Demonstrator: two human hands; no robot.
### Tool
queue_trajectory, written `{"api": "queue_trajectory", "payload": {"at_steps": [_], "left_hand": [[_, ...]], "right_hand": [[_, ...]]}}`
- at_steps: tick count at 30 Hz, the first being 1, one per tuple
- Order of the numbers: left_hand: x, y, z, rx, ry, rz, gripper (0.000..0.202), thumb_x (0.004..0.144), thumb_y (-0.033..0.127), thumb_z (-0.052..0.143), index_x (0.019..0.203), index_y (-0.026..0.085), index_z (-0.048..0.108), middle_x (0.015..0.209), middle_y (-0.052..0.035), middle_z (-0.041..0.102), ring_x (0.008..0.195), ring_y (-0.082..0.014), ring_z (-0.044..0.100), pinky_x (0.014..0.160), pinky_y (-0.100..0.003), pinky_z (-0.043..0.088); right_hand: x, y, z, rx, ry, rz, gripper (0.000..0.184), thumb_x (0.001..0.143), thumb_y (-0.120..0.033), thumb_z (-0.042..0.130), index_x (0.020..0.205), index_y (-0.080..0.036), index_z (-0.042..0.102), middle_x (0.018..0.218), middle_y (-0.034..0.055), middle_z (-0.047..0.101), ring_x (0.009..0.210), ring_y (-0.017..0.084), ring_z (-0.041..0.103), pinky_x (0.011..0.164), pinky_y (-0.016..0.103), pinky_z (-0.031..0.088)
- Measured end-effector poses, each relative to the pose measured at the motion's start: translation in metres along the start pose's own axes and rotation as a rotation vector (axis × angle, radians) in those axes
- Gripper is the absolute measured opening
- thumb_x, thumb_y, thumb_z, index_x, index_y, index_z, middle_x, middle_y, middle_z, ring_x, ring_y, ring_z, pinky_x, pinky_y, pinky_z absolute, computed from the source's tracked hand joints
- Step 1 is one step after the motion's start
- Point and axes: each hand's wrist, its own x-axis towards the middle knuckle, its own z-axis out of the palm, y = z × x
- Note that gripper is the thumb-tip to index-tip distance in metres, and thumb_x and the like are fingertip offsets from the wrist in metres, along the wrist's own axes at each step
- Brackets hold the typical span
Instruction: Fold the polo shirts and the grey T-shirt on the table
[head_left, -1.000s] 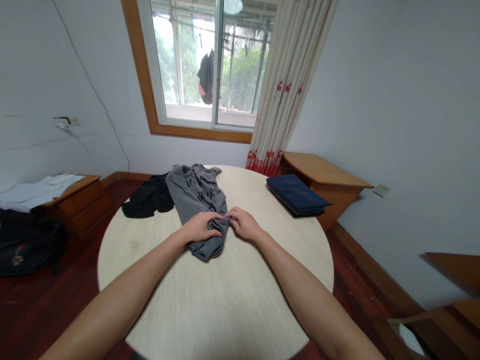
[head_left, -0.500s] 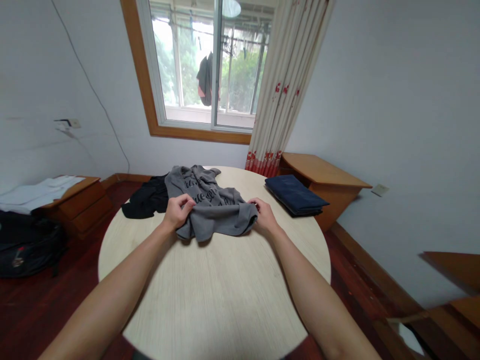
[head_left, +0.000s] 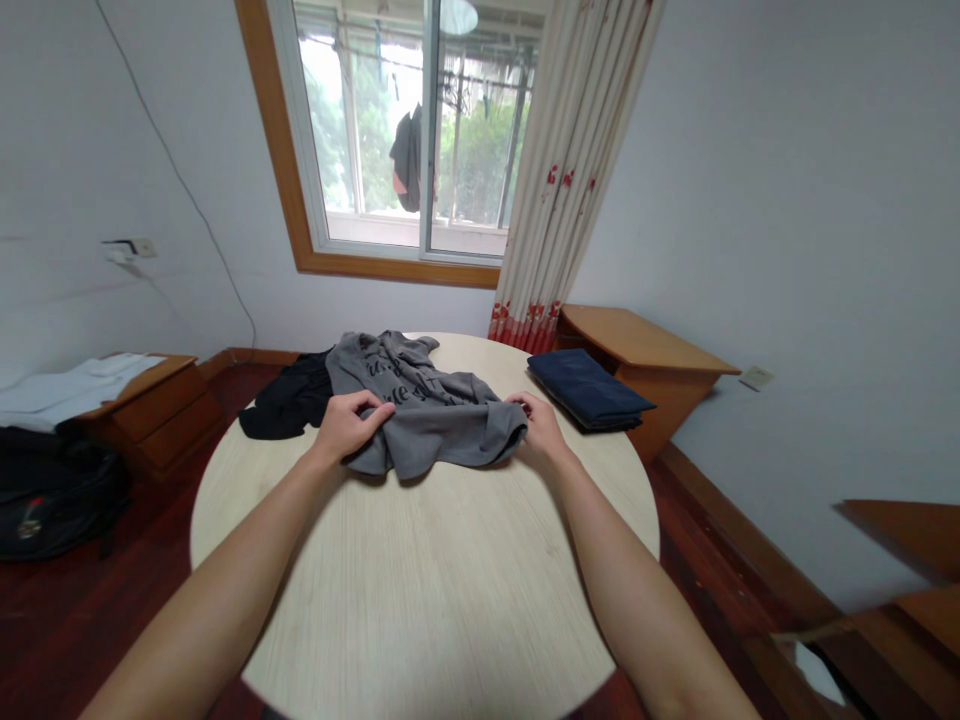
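Note:
A grey T-shirt [head_left: 442, 432] with dark lettering lies rumpled on the round pale table [head_left: 442, 570], its near edge lifted between my hands. My left hand [head_left: 351, 425] pinches the cloth at the left, thumb on top. At the right end of that edge, my right hand [head_left: 538, 422] is closed on the fabric, some of its fingers hidden. The stretch of cloth between both hands hangs fairly straight. A black garment [head_left: 289, 398] is bunched beside the shirt, partly under it on the left.
Dark blue folded clothes [head_left: 589, 388] lie at the table's right edge. A wooden desk [head_left: 645, 340] stands behind them. On the left are a drawer cabinet [head_left: 169, 415] with papers and a black bag [head_left: 60, 490]. A window and curtain [head_left: 555, 180] are ahead.
My hands have moved slightly apart, drawing the shirt's near edge wider and straighter. The view has shifted a little. The folded blue clothes stay put.

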Motion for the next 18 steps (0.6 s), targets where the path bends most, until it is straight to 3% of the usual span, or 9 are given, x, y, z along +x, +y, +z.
{"api": "queue_trajectory", "payload": {"at_steps": [7,13,18], "left_hand": [[0.006,-0.008,-0.014,0.001,0.051,-0.063,0.033,0.079,0.052,0.069,0.071,0.020,0.074,0.068,-0.0014,0.073,0.056,-0.0152,0.058,0.057,-0.027,0.042],[0.005,-0.010,-0.007,0.118,-0.043,0.080,0.030,0.085,0.049,0.066,0.074,0.022,0.072,0.079,-0.0040,0.075,0.074,-0.0204,0.066,0.072,-0.032,0.048],[0.008,-0.002,-0.014,0.211,0.117,0.224,0.025,0.085,0.044,0.069,0.095,0.022,0.072,0.112,-0.0082,0.073,0.110,-0.0274,0.063,0.099,-0.044,0.045]], "right_hand": [[0.002,-0.003,-0.003,0.015,-0.082,-0.028,0.021,0.076,-0.028,0.060,0.089,-0.018,0.071,0.088,0.0052,0.073,0.076,0.020,0.063,0.072,0.030,0.049],[-0.006,0.008,0.009,-0.041,-0.371,-0.135,0.036,0.066,-0.018,0.071,0.102,-0.019,0.076,0.110,0.0087,0.071,0.101,0.024,0.066,0.094,0.036,0.050],[-0.002,0.007,0.004,-0.097,-0.189,-0.155,0.035,0.074,-0.008,0.051,0.097,-0.019,0.076,0.103,0.0077,0.074,0.098,0.021,0.067,0.093,0.035,0.051]]}}
